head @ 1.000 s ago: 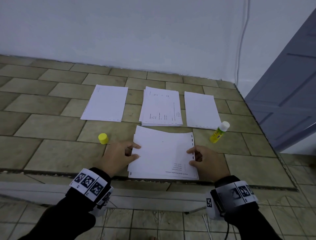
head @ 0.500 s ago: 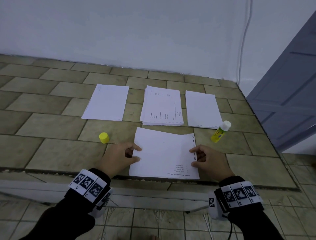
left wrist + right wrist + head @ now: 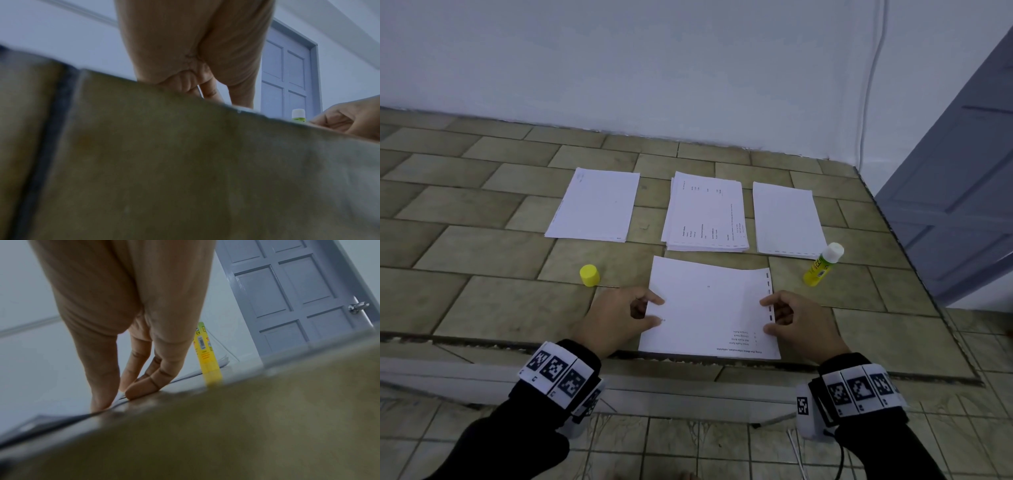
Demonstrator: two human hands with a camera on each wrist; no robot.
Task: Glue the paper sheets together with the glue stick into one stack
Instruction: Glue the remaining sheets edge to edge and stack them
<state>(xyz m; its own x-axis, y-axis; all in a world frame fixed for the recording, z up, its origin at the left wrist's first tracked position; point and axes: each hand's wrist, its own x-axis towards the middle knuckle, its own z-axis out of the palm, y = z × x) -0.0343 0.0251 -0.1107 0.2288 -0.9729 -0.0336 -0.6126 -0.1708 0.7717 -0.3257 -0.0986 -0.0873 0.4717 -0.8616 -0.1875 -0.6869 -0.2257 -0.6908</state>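
Now the left hand (image 3: 619,318) and right hand (image 3: 796,322) pinch the side edges of the near stack of white paper sheets (image 3: 710,308) on the tiled floor, apparently squaring it. Next probably fetch the uncapped yellow glue stick (image 3: 822,265), just beyond the right grip.

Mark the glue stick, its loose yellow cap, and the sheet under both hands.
glue stick (image 3: 822,265), head view, on its yellow body.
yellow cap (image 3: 589,275), head view, on its side wall.
sheet under both hands (image 3: 709,308), head view, on its bare middle.
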